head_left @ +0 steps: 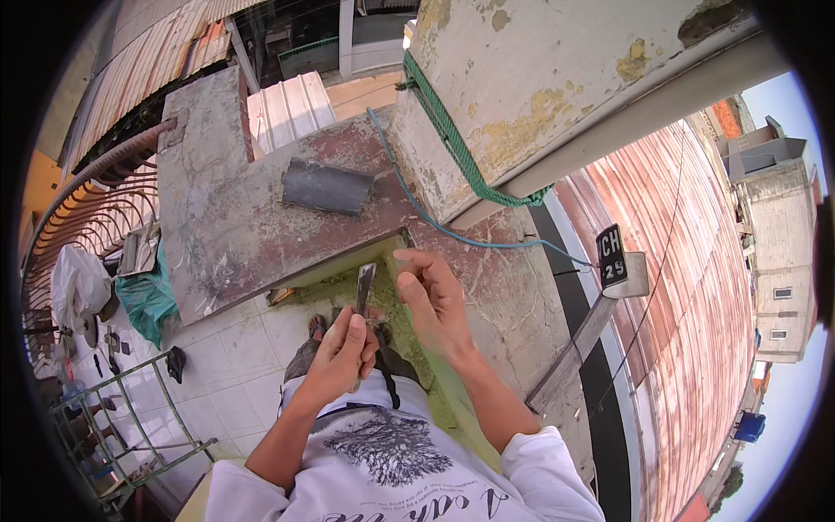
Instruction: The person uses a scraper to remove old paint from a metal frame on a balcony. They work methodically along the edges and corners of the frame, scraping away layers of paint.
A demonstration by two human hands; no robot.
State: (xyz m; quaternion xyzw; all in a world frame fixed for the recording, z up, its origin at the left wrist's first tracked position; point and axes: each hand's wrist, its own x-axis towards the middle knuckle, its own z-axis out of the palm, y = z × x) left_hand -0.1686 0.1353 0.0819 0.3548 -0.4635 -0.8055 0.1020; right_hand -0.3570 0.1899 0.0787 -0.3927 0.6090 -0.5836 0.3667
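Note:
Upright in my left hand (341,354) is a narrow metal tool with a flat blade (366,280); its lower part is wrapped by my fingers, and I cannot tell whether it is a chisel or a scraper. My right hand (434,303) is raised to the right of the blade, apart from it. Its fingers are loosely curved with the thumb away from them, and nothing shows between them. Beyond both hands, a dark grey curved piece (327,186), like a cut length of pipe or a roof tile, lies on the worn concrete ledge (217,217).
A thin blue hose (439,228) crosses the ledge. Green rope (448,130) wraps a peeling pillar (539,96). At right stands a wooden post (570,355) with a black plate (612,258), beside a corrugated roof (670,287). A green metal frame (130,426) and bags (80,283) are at left.

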